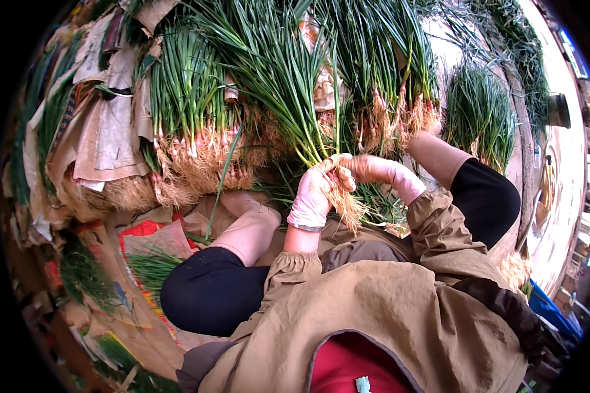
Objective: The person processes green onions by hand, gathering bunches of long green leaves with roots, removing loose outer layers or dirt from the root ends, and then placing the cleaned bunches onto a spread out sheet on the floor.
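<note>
A bunch of long-leaved green allium plants points away from me, its roots hanging towards my lap. My left hand, in a pale, dirt-stained glove, is closed around the lower stems. My right hand, also gloved, meets it at the bulb end, fingers bent against the bunch; motion blurs it slightly, and whether it grips any plant is unclear. Beyond my left knee lie rows of similar plants with pinkish bulbs and tan roots. More such plants lie beyond my right hand.
Old sacking covers bundles at the left. A smaller heap of plants lies by my right knee. Loose leaves are scattered between my legs. At the right are a dark bucket and a coiled hose.
</note>
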Tool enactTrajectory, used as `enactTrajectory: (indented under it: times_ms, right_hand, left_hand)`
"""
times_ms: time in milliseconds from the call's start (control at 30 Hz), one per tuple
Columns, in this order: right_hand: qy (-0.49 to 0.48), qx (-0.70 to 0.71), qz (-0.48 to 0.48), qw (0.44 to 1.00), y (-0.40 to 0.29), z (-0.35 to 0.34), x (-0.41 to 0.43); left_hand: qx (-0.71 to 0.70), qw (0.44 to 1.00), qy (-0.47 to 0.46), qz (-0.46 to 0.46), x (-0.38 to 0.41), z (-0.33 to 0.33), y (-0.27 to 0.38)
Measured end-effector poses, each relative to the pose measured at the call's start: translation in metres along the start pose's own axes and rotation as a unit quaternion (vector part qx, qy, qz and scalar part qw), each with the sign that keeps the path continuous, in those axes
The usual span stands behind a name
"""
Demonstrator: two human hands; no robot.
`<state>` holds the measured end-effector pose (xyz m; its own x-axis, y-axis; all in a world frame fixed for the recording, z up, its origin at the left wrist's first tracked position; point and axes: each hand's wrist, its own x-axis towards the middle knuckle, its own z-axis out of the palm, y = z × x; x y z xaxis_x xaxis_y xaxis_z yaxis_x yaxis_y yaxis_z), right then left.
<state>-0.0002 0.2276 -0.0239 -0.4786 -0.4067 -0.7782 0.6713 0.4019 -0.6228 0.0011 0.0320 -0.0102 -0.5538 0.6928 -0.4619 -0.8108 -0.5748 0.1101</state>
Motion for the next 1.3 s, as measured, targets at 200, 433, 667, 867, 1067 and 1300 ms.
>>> enactTrajectory:
  times_ms: [200,433,667,867,1067,1300]
  right_hand:
    - [0.06,0.453,-0.212,0.864,-0.043,0.025,-0.003]
    - [0.413,-0.341,-0.112,0.837,-0.012,-0.03,0.027]
    - [0.474,-0.314,0.097,0.817,-0.036,-0.113,0.034]
    - [0.486,-0.174,0.069,0.854,-0.038,-0.17,0.047]
    - [0.116,0.187,-0.232,0.947,-0.017,-0.03,0.028]
    - [0.306,0.061,-0.194,0.93,-0.031,-0.011,0.03]
  left_hand:
    - [0.021,1.0,0.008,0.005,0.0,0.025,0.003]
    - [-0.093,0.989,-0.109,0.024,-0.004,0.05,0.002]
    - [-0.013,0.998,0.033,0.055,0.006,0.005,0.011]
    - [0.031,0.997,0.069,0.027,0.025,-0.011,0.006]
    - [0.139,0.973,0.168,0.081,0.023,-0.008,-0.002]
    - [0.219,0.953,0.193,0.08,0.024,0.004,-0.007]
